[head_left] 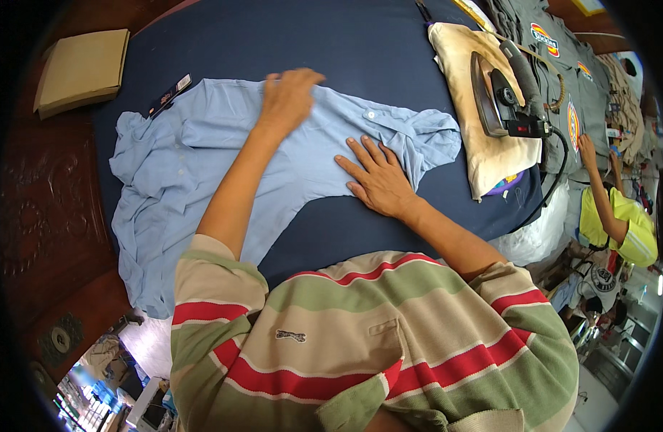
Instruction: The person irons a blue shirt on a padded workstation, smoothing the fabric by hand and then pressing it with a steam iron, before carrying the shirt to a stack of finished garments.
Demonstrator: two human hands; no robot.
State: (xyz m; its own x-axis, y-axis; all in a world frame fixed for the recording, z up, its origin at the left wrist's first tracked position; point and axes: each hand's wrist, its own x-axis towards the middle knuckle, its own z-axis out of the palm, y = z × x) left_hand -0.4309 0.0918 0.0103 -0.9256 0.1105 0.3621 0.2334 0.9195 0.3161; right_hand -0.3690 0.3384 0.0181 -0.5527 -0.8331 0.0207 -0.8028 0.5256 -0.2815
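Observation:
A light blue button-front shirt (223, 165) lies spread over a dark blue covered table, its sleeve stretched to the right. My left hand (288, 101) rests on the shirt near its far edge, slightly blurred, thumb apart from the bent fingers. On the sleeve, closer to me, my right hand (380, 178) presses flat with fingers spread. Creases gather at the sleeve end beyond it. A dark hang tag (170, 96) sticks out by the collar area at the left. To the right, an iron (501, 97) rests on a folded cream cloth (457, 54).
A stack of brown cardboard (83, 72) sits at the far left beside carved dark wood (43, 209). The iron's black cord (558, 169) drops over the table's right edge. Grey garments (583, 79) lie beyond the iron. A person in a yellow top (630, 227) works at the right.

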